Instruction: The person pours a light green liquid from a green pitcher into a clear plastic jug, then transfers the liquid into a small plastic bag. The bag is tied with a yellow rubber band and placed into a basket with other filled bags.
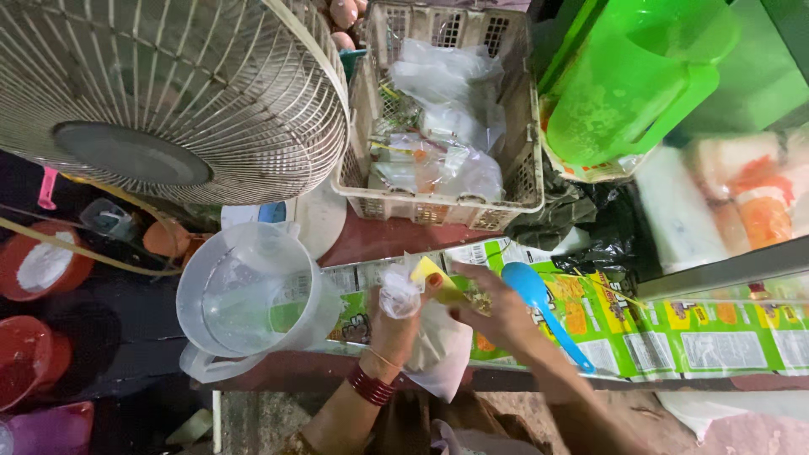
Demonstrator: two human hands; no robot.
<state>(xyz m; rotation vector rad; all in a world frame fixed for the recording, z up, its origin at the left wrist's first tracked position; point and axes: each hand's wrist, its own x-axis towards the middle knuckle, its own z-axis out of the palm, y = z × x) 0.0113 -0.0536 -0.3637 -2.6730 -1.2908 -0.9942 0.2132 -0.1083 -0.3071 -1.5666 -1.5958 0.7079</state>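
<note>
Cluttered counter (674, 345): both hands' grip clenched on plastic bag (438, 350), clear jug (253, 295) alongside left.

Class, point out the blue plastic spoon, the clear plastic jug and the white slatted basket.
blue plastic spoon (529, 289), head view, on its bowl.
clear plastic jug (316, 313), head view, on its side wall.
white slatted basket (358, 173), head view, on its left wall.

Clearance around the hands, counter edge

Clear jug (253, 295) blocked 9 o'clock; basket (438, 126) and fan (168, 93) crowded 12 and 10; blue spoon (543, 307) lay at 3. Open counter strip (716, 337) remained beyond it.
</note>
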